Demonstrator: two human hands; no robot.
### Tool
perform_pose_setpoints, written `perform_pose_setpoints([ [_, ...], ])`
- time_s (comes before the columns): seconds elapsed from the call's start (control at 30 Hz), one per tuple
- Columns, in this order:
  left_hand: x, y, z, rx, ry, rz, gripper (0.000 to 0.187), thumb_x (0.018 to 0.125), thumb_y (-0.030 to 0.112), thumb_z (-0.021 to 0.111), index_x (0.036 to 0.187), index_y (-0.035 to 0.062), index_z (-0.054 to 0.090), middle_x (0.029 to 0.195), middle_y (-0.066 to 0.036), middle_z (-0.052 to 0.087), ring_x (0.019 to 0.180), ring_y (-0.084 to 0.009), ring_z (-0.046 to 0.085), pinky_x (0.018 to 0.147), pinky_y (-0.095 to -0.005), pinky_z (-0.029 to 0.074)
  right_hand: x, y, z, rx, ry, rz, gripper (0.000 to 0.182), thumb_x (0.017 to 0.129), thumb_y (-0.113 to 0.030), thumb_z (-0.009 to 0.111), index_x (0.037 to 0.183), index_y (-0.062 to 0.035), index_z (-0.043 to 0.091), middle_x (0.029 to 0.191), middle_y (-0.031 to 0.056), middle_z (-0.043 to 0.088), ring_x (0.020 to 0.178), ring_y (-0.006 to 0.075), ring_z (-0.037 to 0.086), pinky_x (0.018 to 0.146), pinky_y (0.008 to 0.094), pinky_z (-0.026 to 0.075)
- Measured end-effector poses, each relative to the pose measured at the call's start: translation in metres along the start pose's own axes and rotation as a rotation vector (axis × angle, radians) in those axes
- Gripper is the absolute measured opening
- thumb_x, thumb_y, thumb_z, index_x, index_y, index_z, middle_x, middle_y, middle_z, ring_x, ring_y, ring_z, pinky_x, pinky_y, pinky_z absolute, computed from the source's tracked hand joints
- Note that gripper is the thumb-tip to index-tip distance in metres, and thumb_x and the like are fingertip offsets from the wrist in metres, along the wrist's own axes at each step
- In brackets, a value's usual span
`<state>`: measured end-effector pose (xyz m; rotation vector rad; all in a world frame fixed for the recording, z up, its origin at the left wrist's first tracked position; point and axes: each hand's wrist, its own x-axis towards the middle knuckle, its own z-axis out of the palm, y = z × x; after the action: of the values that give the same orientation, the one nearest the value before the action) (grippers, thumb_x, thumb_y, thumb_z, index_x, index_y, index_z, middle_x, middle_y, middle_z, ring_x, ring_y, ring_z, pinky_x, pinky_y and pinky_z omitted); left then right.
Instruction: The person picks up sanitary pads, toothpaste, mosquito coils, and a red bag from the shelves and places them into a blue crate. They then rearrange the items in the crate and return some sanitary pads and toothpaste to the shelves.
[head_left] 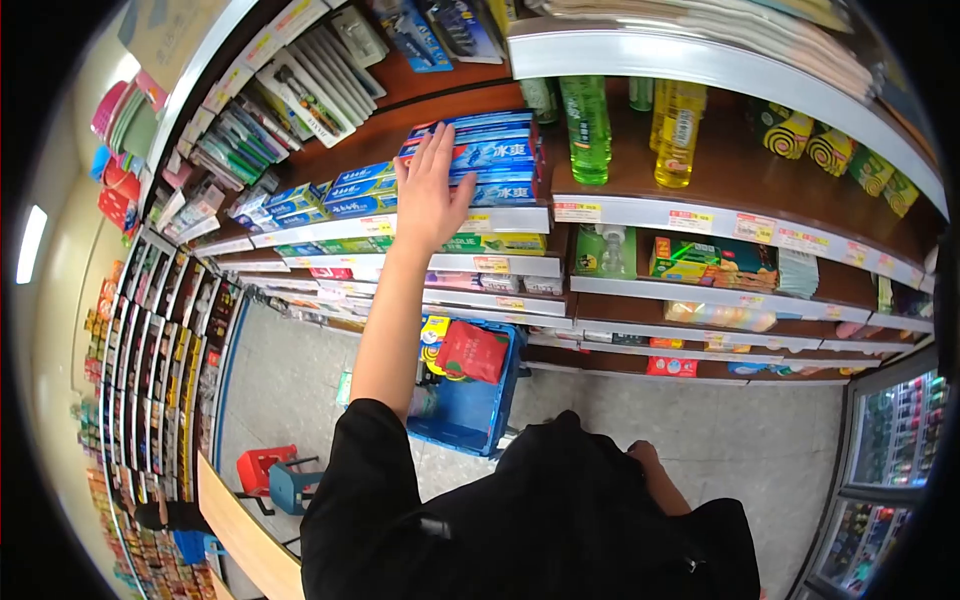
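My left hand [434,190] reaches up to the shelf, fingers stretched out and thumb apart, lying against a stack of blue toothpaste boxes [508,155]. It overlaps the left side of the stack. Left of it lie more toothpaste boxes [362,190] in blue and yellow. My right hand [645,454] hangs low beside my body, over the floor; its fingers are mostly hidden. Below my left arm stands a blue basket [465,430] on the floor, holding a red package [473,352] and a yellow package [434,330].
Green bottle [587,130] and yellow bottle [681,135] stand right of the toothpaste. Toothbrush packs [305,95] fill the shelf at upper left. A shelf edge [690,50] juts out above. Stools [290,487] and a wooden tabletop [245,530] are at lower left, glass-door coolers [890,440] at right.
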<state>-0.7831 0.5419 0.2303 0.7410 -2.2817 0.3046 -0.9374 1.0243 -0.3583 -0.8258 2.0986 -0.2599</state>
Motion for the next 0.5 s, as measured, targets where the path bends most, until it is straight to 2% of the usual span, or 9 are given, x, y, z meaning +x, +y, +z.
perform_pose_setpoints([
  [0.07,0.002,-0.001,0.004,0.058,-0.062,-0.009,0.063,0.088,0.024,0.061,0.145,0.0081,0.038,0.147,-0.012,0.042,0.136,-0.0356,0.037,0.11,-0.0641,0.02,-0.015,0.004,0.002,0.041,0.042,0.022,0.042,0.066,-0.043,0.072,0.087,-0.0065,0.076,0.089,0.0176,0.071,0.089,0.0339,0.069,0.083,0.0417,0.054],
  [0.13,0.005,-0.005,0.006,0.071,-0.05,0.01,0.063,0.085,0.024,0.066,0.141,0.0078,0.042,0.138,-0.013,0.049,0.128,-0.0345,0.044,0.109,-0.0658,0.023,-0.025,0.022,0.01,0.007,0.016,0.023,0.039,0.068,-0.041,0.071,0.085,-0.0057,0.075,0.089,0.0185,0.071,0.089,0.0345,0.068,0.082,0.0422,0.054],
  [0.17,0.008,-0.008,0.005,0.077,-0.056,0.02,0.063,0.085,0.024,0.067,0.141,0.0084,0.044,0.135,-0.013,0.05,0.125,-0.0342,0.045,0.108,-0.0659,0.023,-0.028,0.03,0.013,-0.191,-0.036,-0.036,0.033,0.073,-0.035,0.069,0.085,-0.0047,0.074,0.089,0.019,0.071,0.088,0.0368,0.068,0.08,0.0441,0.054],
  [0.2,0.009,-0.011,0.004,0.085,-0.063,0.027,0.062,0.084,0.023,0.068,0.14,0.009,0.045,0.132,-0.012,0.052,0.123,-0.034,0.047,0.108,-0.066,0.024,-0.035,0.039,0.017,-0.166,-0.03,-0.056,0.033,0.073,-0.034,0.067,0.085,-0.0044,0.074,0.091,0.0189,0.07,0.09,0.0363,0.067,0.082,0.0442,0.053],
  [0.23,0.012,-0.009,0.002,0.103,0.013,0.078,0.058,0.081,0.018,0.071,0.135,0.0091,0.05,0.122,-0.011,0.054,0.116,-0.0325,0.05,0.107,-0.0654,0.026,-0.041,0.056,0.026,-0.143,-0.027,-0.078,0.032,0.073,-0.033,0.065,0.084,-0.0042,0.073,0.093,0.0188,0.07,0.092,0.0357,0.067,0.084,0.0442,0.053],
  [0.33,0.023,-0.014,-0.012,0.117,-0.081,0.112,0.055,0.079,0.014,0.072,0.131,0.0098,0.054,0.115,-0.01,0.053,0.113,-0.0311,0.051,0.107,-0.0652,0.027,-0.046,0.082,0.045,-0.213,-0.068,-0.005,0.029,0.077,-0.029,0.061,0.086,-0.004,0.072,0.098,0.0181,0.07,0.094,0.0349,0.067,0.085,0.0444,0.053],
  [0.37,0.024,-0.017,-0.015,0.133,-0.078,0.15,0.05,0.076,0.01,0.073,0.123,0.0105,0.059,0.109,-0.009,0.052,0.11,-0.0305,0.052,0.107,-0.064,0.029,-0.047,0.083,0.049,-0.255,-0.106,0.001,0.029,0.078,-0.029,0.06,0.087,-0.0041,0.072,0.099,0.0178,0.07,0.094,0.0349,0.067,0.084,0.0442,0.053],
  [0.47,0.008,-0.019,-0.03,0.043,0.016,0.16,0.045,0.074,0.008,0.072,0.117,0.0109,0.06,0.111,-0.009,0.053,0.111,-0.0314,0.052,0.108,-0.063,0.029,-0.052,0.078,0.048,-0.416,-0.169,-0.111,0.026,0.08,-0.027,0.06,0.087,-0.0054,0.073,0.101,0.0174,0.07,0.095,0.0348,0.067,0.084,0.0435,0.054],
  [0.5,-0.004,-0.022,-0.032,-0.053,0.101,0.156,0.046,0.066,0.0,0.071,0.109,0.006,0.059,0.111,-0.011,0.055,0.109,-0.0349,0.052,0.108,-0.0598,0.028,-0.051,0.076,0.047,-0.408,-0.165,-0.133,0.026,0.08,-0.027,0.059,0.087,-0.0057,0.073,0.101,0.0174,0.069,0.095,0.0348,0.067,0.084,0.0433,0.054],
])
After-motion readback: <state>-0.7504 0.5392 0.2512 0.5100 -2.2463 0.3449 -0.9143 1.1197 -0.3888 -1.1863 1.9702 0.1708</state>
